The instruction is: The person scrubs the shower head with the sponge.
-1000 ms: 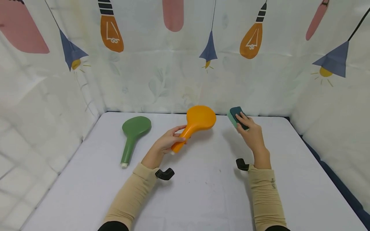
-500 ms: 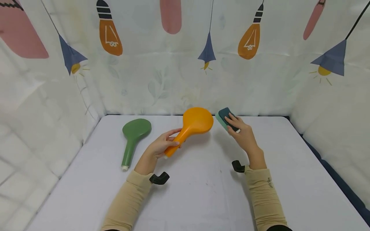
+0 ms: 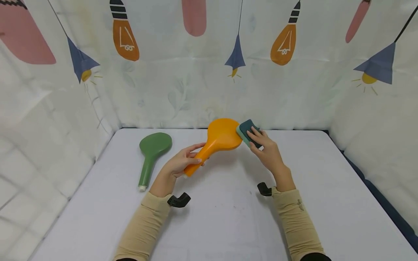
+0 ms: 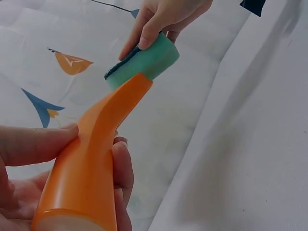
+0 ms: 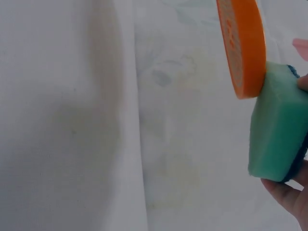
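My left hand (image 3: 177, 162) grips the handle of an orange shower head (image 3: 224, 135), holding it above the table with the smooth back of its round head upward. In the left wrist view its handle (image 4: 84, 168) lies between thumb and fingers. My right hand (image 3: 266, 148) pinches a green sponge (image 5: 279, 125) with a dark scouring layer. The sponge's light foam side touches the right rim of the shower head. The pale front face (image 5: 232, 45) of the head shows at a slant in the right wrist view. A green shower head (image 3: 155, 145) lies on the table, left of my left hand.
A white cloth covers the table (image 3: 222, 224). White printed curtains (image 3: 156, 94) stand behind it and along both sides. Black camera mounts (image 3: 179, 200) stick out from both wrists.
My right hand has brought the sponge leftward until it meets the orange shower head's rim. My left hand has shifted slightly left with the shower head. The green shower head stays put.
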{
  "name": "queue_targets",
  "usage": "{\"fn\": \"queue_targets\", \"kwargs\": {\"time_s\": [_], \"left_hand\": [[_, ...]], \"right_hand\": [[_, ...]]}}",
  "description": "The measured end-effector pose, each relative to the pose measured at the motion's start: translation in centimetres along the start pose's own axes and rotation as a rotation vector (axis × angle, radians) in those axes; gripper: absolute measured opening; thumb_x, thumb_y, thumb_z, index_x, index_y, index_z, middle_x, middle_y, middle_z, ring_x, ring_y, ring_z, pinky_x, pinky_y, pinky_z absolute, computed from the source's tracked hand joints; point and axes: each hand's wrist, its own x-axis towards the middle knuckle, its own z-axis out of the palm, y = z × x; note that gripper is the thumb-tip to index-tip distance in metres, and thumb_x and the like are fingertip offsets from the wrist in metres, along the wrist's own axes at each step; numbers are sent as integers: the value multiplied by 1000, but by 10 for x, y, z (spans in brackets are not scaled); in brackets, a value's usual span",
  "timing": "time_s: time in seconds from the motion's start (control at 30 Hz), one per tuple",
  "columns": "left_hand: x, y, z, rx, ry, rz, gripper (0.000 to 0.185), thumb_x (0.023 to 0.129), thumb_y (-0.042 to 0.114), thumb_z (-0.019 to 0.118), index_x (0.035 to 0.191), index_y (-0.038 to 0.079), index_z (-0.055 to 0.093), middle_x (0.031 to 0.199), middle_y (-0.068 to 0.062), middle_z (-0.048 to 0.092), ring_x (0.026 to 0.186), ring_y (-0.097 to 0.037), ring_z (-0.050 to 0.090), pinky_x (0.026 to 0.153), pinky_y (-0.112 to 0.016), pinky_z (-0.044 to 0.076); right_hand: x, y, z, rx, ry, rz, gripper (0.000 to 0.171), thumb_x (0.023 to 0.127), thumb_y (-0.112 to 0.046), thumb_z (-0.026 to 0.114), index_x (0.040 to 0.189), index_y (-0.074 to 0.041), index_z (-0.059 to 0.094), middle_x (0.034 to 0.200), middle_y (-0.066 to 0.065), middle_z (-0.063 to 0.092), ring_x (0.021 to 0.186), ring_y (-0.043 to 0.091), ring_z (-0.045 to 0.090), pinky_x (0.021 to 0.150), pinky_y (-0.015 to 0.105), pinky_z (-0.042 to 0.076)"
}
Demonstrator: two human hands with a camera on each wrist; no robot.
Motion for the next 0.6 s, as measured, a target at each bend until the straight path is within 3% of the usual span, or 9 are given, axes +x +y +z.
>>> {"fn": "queue_targets", "kwargs": {"time_s": [0.27,0.6], "left_hand": [[-3,6,6,-9,-14,29,63,101,-6,50,158,-5,25,101,-1,69,85,-15,64,71,-24,48],[-2,6,14,14,-18,18,63,100,-3,51,158,-6,25,101,-1,67,88,-19,62,76,-26,48]], "right_hand": [[1,-11,5,-79,-30,-5,46,102,-8,63,147,-5,56,156,15,43,145,52,30,110,66,32],[2,-38,25,-166,-72,-232,47,97,-9,68,143,-7,60,152,16,48,139,57,36,108,68,35]]}}
